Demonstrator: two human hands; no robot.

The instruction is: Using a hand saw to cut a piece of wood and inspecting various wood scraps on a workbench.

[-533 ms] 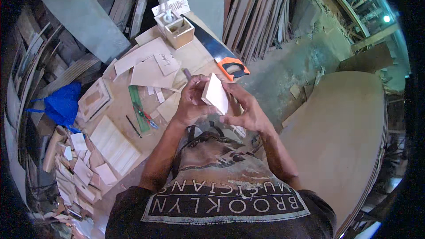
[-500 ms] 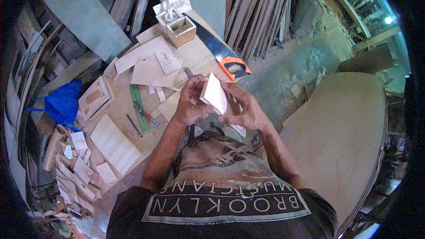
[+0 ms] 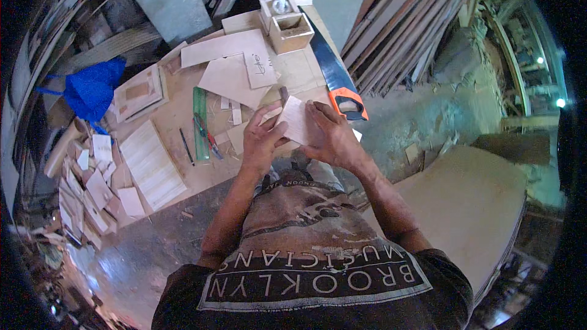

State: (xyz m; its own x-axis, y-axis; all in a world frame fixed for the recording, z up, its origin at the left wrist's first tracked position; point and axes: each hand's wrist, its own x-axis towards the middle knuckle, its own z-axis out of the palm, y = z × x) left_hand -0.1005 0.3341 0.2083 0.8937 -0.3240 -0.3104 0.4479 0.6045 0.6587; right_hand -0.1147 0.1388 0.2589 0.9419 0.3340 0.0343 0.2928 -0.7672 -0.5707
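Note:
Between both hands is a small pale wooden block [image 3: 298, 122], held in front of my body at the near edge of the workbench. My left hand [image 3: 262, 140] grips its left side, the thumb along the lower edge and the fingers behind. My right hand [image 3: 335, 137] is closed on the right side, fingers over its upper corner and thumb at the lower edge. What lies under the right palm is hidden. Just beyond the hands lies a handsaw [image 3: 333, 67] with an orange and black handle. A dark stick-like end [image 3: 284, 93] shows right behind the block.
On the workbench [image 3: 171, 140] lie thin wood sheets [image 3: 235, 79], a green ruler [image 3: 200, 123], red-handled pliers [image 3: 211, 142], a black pencil [image 3: 186, 146] and a wooden box [image 3: 292, 32]. Offcuts [image 3: 98, 186] pile at left beside a blue bag [image 3: 95, 88]. Large boards [image 3: 458, 208] stand right.
The block has turned so that its broad face shows more. My right fingers have shifted onto its upper corner. The view has swung, so the bench sits higher and farther right.

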